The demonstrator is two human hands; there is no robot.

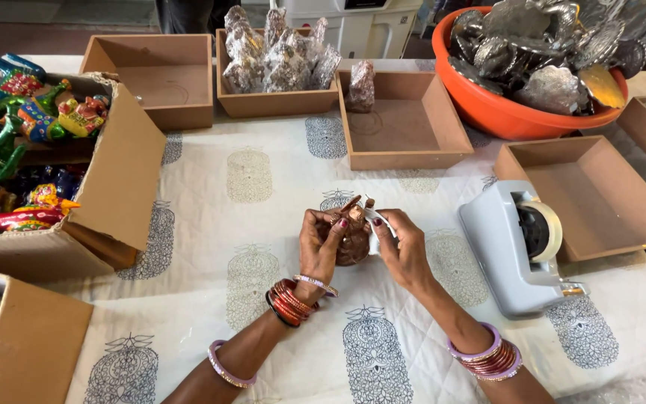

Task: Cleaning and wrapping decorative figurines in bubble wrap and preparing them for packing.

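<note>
My left hand (321, 243) and my right hand (403, 245) together hold a small brown figurine (354, 233) in clear wrap above the printed white tablecloth (263, 187). The left hand cups it from the left. Fingers of the right hand pinch the wrap at its top right side. Both wrists wear red and pink bangles. A grey tape dispenser (514, 251) with a roll of clear tape stands just right of my right hand.
Open brown trays sit at the back: one bare (160, 75), one with wrapped figurines (278, 56), one with a single wrapped piece (401, 123), another at right (600, 198). An orange tub (502, 108) holds silver pieces. A cardboard box (114, 179) of colourful painted figures is left.
</note>
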